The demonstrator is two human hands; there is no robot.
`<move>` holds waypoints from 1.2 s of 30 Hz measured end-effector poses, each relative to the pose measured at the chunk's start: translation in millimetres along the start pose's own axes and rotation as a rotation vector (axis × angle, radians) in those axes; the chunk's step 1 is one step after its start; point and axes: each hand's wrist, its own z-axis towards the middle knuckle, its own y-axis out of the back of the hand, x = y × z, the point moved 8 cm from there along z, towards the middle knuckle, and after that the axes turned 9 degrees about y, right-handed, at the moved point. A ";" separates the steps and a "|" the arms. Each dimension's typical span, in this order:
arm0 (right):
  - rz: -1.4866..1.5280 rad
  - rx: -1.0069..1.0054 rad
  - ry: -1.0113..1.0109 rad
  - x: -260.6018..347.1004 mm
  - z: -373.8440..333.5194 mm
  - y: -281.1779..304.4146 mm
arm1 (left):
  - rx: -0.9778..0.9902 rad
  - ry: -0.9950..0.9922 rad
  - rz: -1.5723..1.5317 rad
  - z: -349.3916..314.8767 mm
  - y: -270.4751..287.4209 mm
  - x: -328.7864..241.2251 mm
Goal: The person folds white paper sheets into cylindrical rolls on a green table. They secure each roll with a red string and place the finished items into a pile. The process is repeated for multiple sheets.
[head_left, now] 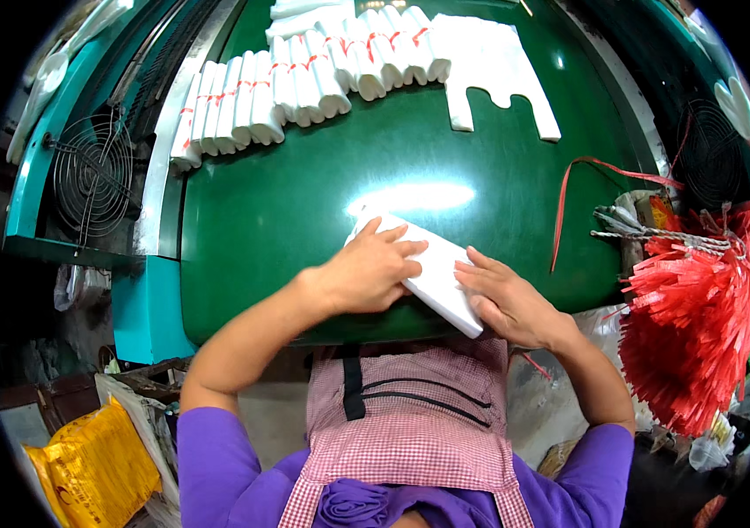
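Observation:
A folded bundle of white plastic bags (436, 273) lies slantwise across the near edge of the green table, its lower end toward my apron. My left hand (373, 268) rests on the bundle's upper left part with its fingers spread. My right hand (511, 299) lies along the right side with fingers stretched out, the thumb near the lower end. Both palms are turned down, so their undersides are hidden. Farther back, an unfolded stack of white vest-shaped bags (493, 63) lies flat with its handles toward me.
Several rolled white bag bundles (304, 81) tied with red strips line the back left of the green table (260, 220). A loose red strip (561, 207) lies at the right. A thick bunch of red strips (691, 326) hangs beside the table. A yellow sack (98, 466) stands lower left.

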 end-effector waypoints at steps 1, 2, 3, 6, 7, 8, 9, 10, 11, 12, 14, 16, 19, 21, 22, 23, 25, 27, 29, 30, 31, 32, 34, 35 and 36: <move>-0.024 -0.016 -0.065 11.6 3.1 2.5 | -0.024 0.037 0.005 -4.4 -3.6 -6.8; -0.055 -0.039 -0.133 20.4 5.2 2.9 | -0.050 0.065 0.016 -6.7 -4.8 -13.7; -0.250 -0.070 -0.109 30.2 8.1 -3.4 | -0.072 0.054 0.067 -9.5 -7.7 -19.6; -0.396 -0.114 0.026 35.3 13.0 -7.4 | -0.118 -0.063 0.125 -26.2 0.3 -27.7; -0.291 -0.144 0.000 26.7 12.3 -3.1 | -0.120 0.000 0.019 -32.7 3.4 -14.2; -0.183 -0.174 -0.033 16.0 9.1 1.0 | -0.118 0.058 -0.091 -39.0 3.5 1.5; -0.074 -0.203 -0.066 5.4 8.5 4.3 | -0.115 0.118 -0.200 -40.7 3.2 13.3; -0.091 -0.236 -0.155 -7.0 12.6 9.4 | -0.099 0.237 -0.192 -35.3 8.2 24.1; -0.090 -0.316 -0.209 -18.2 15.9 12.8 | -0.146 0.253 -0.145 -25.1 14.4 28.6; -0.090 -0.397 -0.264 -29.3 18.3 15.7 | -0.194 0.268 -0.099 -14.2 19.5 34.0; 0.024 -0.397 -0.348 -47.9 28.8 16.6 | -0.193 0.328 0.002 3.6 19.8 46.8; 0.156 -0.418 -0.360 -58.2 29.7 18.2 | -0.287 0.260 0.061 14.4 25.9 35.5; 0.179 -0.537 -0.284 -76.0 13.9 35.6 | -0.288 0.048 -0.160 20.4 9.2 13.9; -0.049 -0.827 -0.412 -105.0 -15.3 88.4 | -0.169 0.084 -0.216 21.4 -2.7 16.7; -0.236 -0.923 -0.476 -123.8 -36.0 113.6 | -0.116 0.096 -0.244 22.0 -4.7 15.0; -0.443 -0.931 -0.629 -142.4 -55.1 128.2 | 0.036 0.185 -0.339 24.0 -10.1 12.5; -0.648 -0.782 -0.751 -165.1 -58.1 115.8 | 0.063 0.204 -0.407 21.3 -18.1 7.4; -0.665 -0.826 -0.535 -161.5 -46.3 94.8 | 0.070 0.220 -0.438 13.0 -18.7 0.4; -0.485 -0.809 -0.304 -128.3 -11.0 79.1 | 0.012 0.211 -0.757 -6.9 -21.1 3.7; -0.361 -0.781 -0.207 -107.1 9.7 69.6 | -0.021 0.211 -0.917 -19.5 -24.3 6.4; -0.135 -0.709 -0.198 -87.2 26.7 56.3 | -0.081 0.276 -1.175 -31.7 -28.5 13.2; 0.090 -0.631 -0.186 -65.0 37.3 36.2 | -0.037 0.419 -1.603 -43.4 -41.6 17.7; 0.123 -0.415 0.097 -4.9 51.6 -5.3 | -0.032 0.368 -1.941 -52.7 -44.2 18.3; 0.186 -0.340 0.110 19.7 50.4 -16.3 | -0.027 0.361 -1.950 -54.9 -43.7 18.9; 0.247 -0.263 0.121 41.3 47.2 -21.3 | -0.021 0.353 -1.961 -55.6 -41.9 18.5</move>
